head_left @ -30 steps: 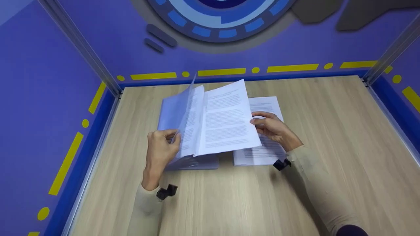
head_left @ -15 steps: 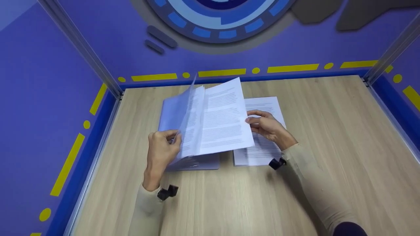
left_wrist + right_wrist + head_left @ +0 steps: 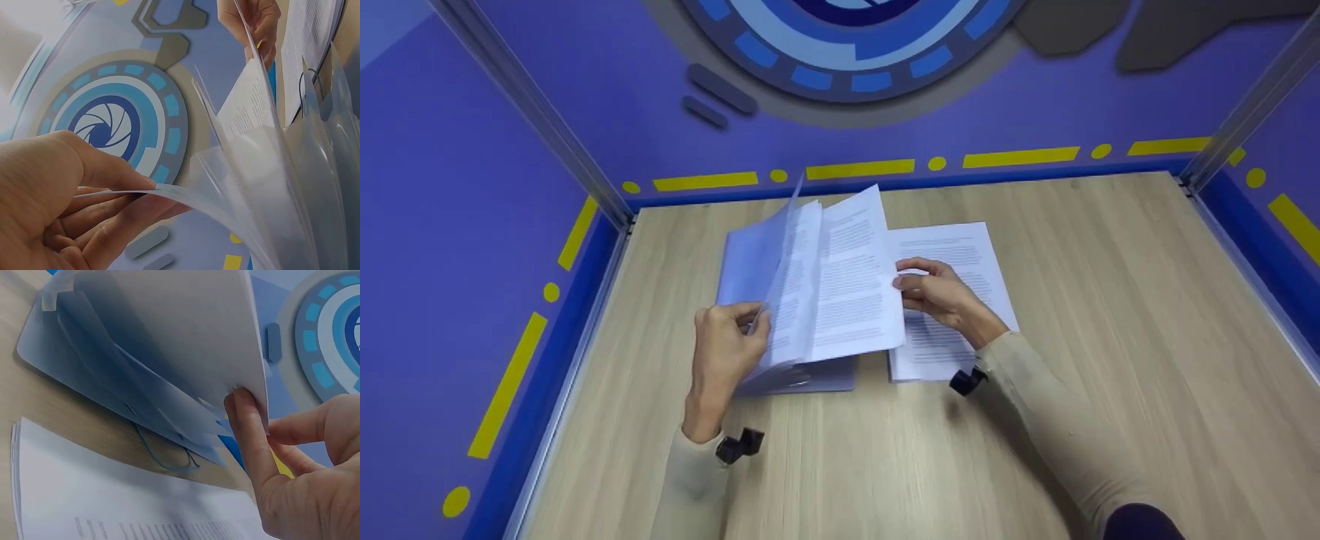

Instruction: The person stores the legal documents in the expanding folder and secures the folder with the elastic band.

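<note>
A blue translucent document folder (image 3: 750, 262) with clear inner pockets stands fanned open left of centre. My left hand (image 3: 727, 341) pinches the edge of its translucent flap (image 3: 169, 192) between thumb and fingers. Printed sheets (image 3: 851, 281) reach out of a pocket toward the right. With thumb and fingers, my right hand (image 3: 937, 292) pinches their right edge; the right wrist view shows the fingers against the blank back of the paper (image 3: 185, 320). Part of the sheets is tucked behind the clear pocket film (image 3: 270, 152). A dark elastic cord (image 3: 160, 461) hangs at the folder's edge.
A stack of printed paper (image 3: 952, 352) lies on the wooden table (image 3: 840, 465) right of the folder, partly under my right hand. Blue panels (image 3: 547, 90) border the table at the back and both sides.
My right hand has moved left with the edge of the sheets, and less of them sticks out past the pocket. My left hand keeps its pinch on the flap.
</note>
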{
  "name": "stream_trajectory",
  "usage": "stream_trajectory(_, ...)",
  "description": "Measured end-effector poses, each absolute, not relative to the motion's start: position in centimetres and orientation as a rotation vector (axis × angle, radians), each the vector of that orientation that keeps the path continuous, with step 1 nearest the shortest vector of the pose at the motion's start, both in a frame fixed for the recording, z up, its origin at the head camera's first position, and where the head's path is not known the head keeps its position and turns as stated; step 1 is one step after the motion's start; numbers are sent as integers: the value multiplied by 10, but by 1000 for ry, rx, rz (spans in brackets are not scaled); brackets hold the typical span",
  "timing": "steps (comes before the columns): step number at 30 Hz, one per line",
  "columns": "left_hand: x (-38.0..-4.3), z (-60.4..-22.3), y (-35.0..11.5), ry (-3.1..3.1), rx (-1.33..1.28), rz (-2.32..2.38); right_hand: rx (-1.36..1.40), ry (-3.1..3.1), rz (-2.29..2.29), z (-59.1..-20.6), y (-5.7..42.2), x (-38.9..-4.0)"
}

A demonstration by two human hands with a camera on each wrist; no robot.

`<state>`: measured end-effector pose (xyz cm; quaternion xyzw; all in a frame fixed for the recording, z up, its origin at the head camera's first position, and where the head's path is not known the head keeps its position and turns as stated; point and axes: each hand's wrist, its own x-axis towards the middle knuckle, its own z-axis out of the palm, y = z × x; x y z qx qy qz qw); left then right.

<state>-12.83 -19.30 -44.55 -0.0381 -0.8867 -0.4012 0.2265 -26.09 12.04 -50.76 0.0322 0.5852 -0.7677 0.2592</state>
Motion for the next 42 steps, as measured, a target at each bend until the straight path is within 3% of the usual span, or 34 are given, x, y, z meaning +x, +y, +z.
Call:
stream_trajectory(17, -127, -451, -196, -2433, -134, -1085, 11, 1777, -1976, -518, 80, -260)
stream_trajectory(42, -129, -449, -193, -2439, -151, -1086, -29, 1835, -1908, -504, 41, -259)
